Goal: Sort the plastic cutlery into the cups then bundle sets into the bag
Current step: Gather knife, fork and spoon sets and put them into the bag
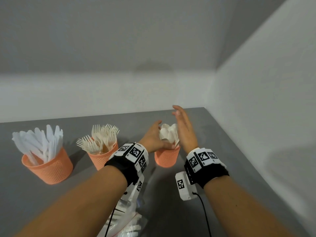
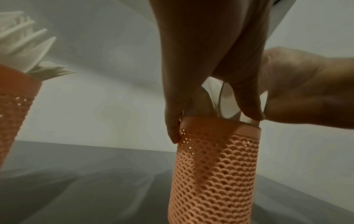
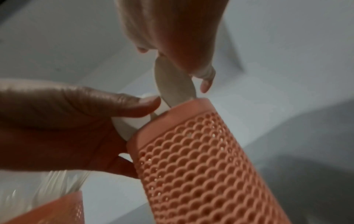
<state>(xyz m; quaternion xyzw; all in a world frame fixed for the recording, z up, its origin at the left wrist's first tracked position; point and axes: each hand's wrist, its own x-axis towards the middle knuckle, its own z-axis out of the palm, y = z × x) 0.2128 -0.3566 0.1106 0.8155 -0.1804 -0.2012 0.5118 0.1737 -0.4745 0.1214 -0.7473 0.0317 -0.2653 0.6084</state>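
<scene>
Three orange mesh cups stand in a row on the grey table. The right cup holds cream spoons. My left hand reaches in from the left, thumb and fingers curled round the spoons just above the rim. My right hand stands at their right side with straight fingers, palm against them. In the left wrist view the fingers press the spoons at the cup rim. The right wrist view shows a spoon bowl under my flat right hand.
The left cup is full of white knives, the middle cup of forks. A clear bag with cutlery lies under my left forearm. Walls close the table at the back and right.
</scene>
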